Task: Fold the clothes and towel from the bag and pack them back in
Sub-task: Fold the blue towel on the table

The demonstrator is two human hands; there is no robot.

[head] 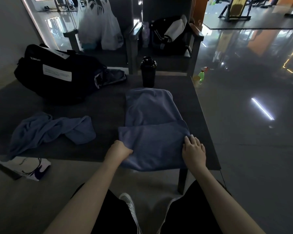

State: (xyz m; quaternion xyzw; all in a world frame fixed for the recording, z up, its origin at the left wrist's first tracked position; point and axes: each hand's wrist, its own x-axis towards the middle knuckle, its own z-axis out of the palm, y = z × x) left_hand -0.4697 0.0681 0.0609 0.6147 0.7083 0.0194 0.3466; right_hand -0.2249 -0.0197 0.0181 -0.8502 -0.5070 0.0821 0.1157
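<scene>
A blue towel (150, 115) lies lengthwise on the dark table (105, 105), its near end folded over toward the middle. My left hand (119, 149) grips the left edge of that folded part. My right hand (194, 150) holds its right edge, fingers on top of the cloth. A crumpled blue garment (49, 129) lies to the left on the table. The black duffel bag (57, 75) sits at the back left with its end open.
A black shaker bottle (148, 71) stands just behind the towel. A printed white bag (27, 168) lies at the table's near left corner. Two chairs with plastic bags (100, 22) and a jacket (169, 32) stand behind. A green spray bottle (201, 76) is on the floor.
</scene>
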